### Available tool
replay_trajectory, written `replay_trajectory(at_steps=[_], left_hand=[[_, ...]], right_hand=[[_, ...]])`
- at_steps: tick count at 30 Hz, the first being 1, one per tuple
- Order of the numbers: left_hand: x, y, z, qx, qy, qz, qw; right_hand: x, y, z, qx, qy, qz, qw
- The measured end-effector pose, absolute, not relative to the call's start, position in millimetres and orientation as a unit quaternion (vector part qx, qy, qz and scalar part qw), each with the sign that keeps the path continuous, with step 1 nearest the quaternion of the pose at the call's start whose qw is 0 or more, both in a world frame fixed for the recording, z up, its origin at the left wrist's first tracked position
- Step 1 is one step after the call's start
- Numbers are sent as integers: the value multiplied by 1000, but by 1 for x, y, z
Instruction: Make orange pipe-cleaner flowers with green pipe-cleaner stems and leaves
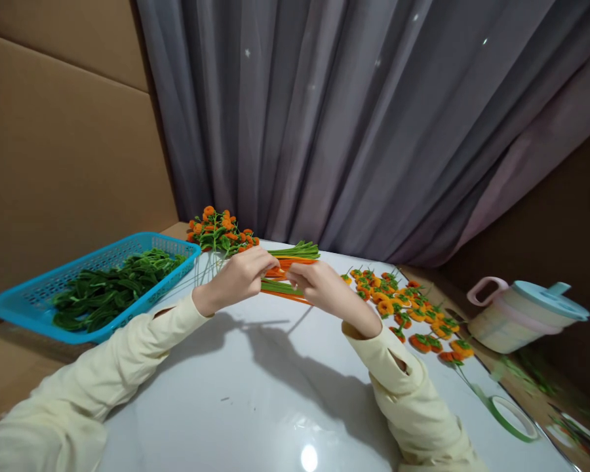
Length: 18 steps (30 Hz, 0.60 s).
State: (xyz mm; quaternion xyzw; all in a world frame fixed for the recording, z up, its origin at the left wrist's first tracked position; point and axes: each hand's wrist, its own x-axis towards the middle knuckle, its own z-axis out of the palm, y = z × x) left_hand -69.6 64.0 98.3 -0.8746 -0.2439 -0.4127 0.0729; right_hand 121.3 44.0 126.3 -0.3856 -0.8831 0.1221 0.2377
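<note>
My left hand and my right hand are raised close together over the white table, fingers pinched. Between the fingertips is a short piece of orange pipe cleaner, partly hidden by the fingers. Just behind and beneath it lie more orange pipe cleaners and bundles of green pipe cleaners. To the right of my right hand, several orange and yellow pipe-cleaner flowers with green tops are spread out. At the back left rests a bunch of orange flowers on stems.
A blue plastic basket of green pipe-cleaner leaves stands at left. On the right are a lidded jug with a pink handle and a roll of green tape. A grey curtain hangs behind, with cardboard panels at the sides.
</note>
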Motion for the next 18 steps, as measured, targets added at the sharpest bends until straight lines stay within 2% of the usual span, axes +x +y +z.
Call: replay_trajectory(at_steps=[2,4,8,10,12,14,18], left_hand=[[-68,59,104,-866,-273,-420,-17],[-67,55,109,-849,-299,-417,-125],[-64,54,112,-781,-278,-444,-339],[-62,54,110,-742,-253,-476,-398],[-61,55,107,-720,-251,-506,-404],[-60,55,104,-725,-273,-525,-352],[-64,58,97,-792,-268,-535,-122]], right_hand=[[128,47,130,-386,-888,98,229],[133,51,132,-368,-891,138,228],[135,61,126,-342,-832,356,252],[131,64,119,-308,-772,494,255],[125,65,112,-259,-715,595,262],[118,64,106,-228,-679,640,277],[108,59,105,-229,-604,709,284]])
